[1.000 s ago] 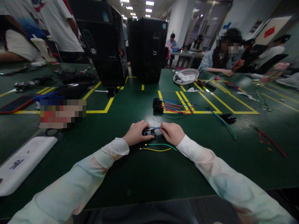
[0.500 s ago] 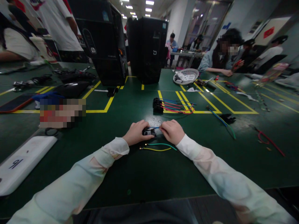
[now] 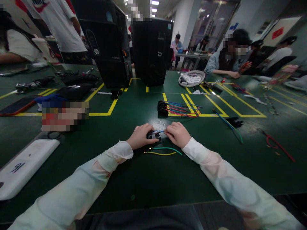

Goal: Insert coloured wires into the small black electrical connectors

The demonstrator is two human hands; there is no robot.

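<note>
My left hand [image 3: 140, 136] is closed around a small black plastic connector housing [image 3: 156, 137], thumb along its near side. My right hand [image 3: 177, 134] pinches a blue wire [image 3: 159, 131] that runs leftward to the housing; whether its end sits inside is hidden by my left fingers. Just in front of the hands, a green wire [image 3: 168, 148] and a yellow wire [image 3: 161, 154] lie side by side, metal terminals at their left ends. Beyond the hands rests a group of black connectors [image 3: 162, 108] with blue and red wires trailing right.
Two black computer towers [image 3: 152, 52] stand at the back. A white basket [image 3: 192, 78] holds parts. To the right lie blue and green wires [image 3: 225, 120], a black piece [image 3: 235, 122] and a red wire [image 3: 279, 147]. A white case [image 3: 28, 166] is at left. Other people sit around.
Both hands keep their hold on the housing and the blue wire almost unmoved. The whole view has shifted very slightly.
</note>
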